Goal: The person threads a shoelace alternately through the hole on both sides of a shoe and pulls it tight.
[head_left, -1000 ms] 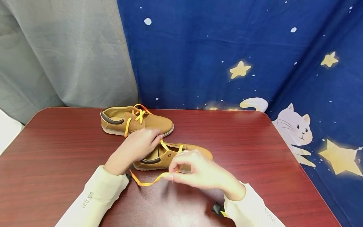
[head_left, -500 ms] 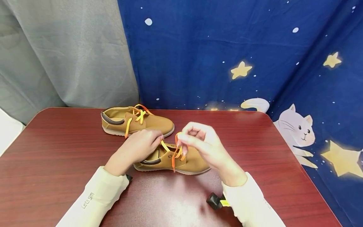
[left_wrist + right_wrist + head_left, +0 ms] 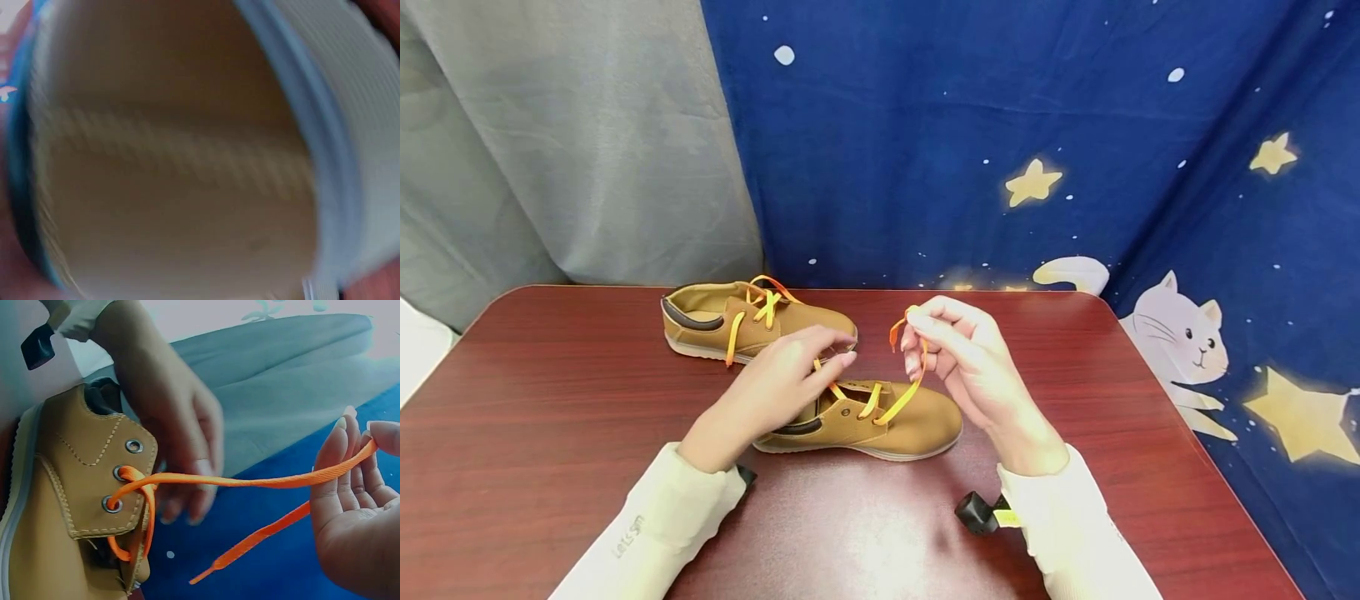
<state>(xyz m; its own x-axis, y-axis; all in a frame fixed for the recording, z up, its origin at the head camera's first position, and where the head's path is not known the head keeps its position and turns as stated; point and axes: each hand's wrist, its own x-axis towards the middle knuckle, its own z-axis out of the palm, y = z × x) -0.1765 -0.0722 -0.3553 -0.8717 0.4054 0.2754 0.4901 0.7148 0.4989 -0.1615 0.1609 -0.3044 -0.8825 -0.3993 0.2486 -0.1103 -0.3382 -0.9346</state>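
Observation:
A tan lace-up shoe (image 3: 925, 427) lies toe to the right in the head view. Its shoelace (image 3: 901, 406), orange-yellow and flat, runs from a front eyelet up to my right hand (image 3: 977, 358). Thumb and finger there pinch the lace, and its tipped end hangs loose (image 3: 240, 550). My left hand (image 3: 775, 379) hovers over the shoe's opening, fingers apart, close to another strand of lace; I see no grip on it. The right wrist view shows the left hand (image 3: 165, 394) blurred behind the eyelets. Blurred brown stitched shoe side (image 3: 181, 206) fills the left wrist view.
A second tan shoe (image 3: 812, 325) with a partly threaded lace lies just behind, near the back edge of the dark red table (image 3: 565, 375). Grey (image 3: 625, 150) and blue (image 3: 887, 150) curtains hang behind it. A black wrist camera (image 3: 976, 512) sits under the right sleeve.
My right hand has drawn the lace up from the near side, across the shoe, and to the right, pulling it taut. My left fingers have loosened and spread from the shoe's far lace.

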